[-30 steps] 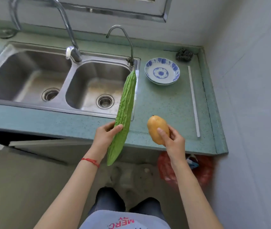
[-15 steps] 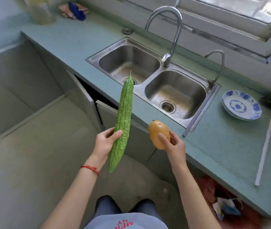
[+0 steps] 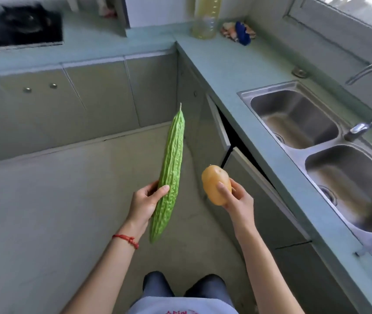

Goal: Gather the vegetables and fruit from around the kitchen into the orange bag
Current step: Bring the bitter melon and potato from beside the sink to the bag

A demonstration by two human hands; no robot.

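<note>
My left hand (image 3: 145,203) grips a long, bumpy green bitter gourd (image 3: 172,164) near its lower third; the gourd stands almost upright with its pointed tip up. My right hand (image 3: 237,200) holds a yellow-orange mango (image 3: 214,183) from the side, at about the same height as the left hand. Both hands hang over the grey kitchen floor, left of the counter. No orange bag is in view.
A teal L-shaped counter (image 3: 237,71) runs along the back and right, with a double steel sink (image 3: 293,114) and tap (image 3: 361,128) at right. A cabinet door (image 3: 219,130) under the counter stands ajar. A bottle of yellow liquid (image 3: 205,21), cloths (image 3: 237,32) and a black hob (image 3: 15,26) sit on the counter.
The view has swung left, away from the sink and the blue bowl, toward the counter corner and hob. Both hands keep their hold on the gourd and the mango.
</note>
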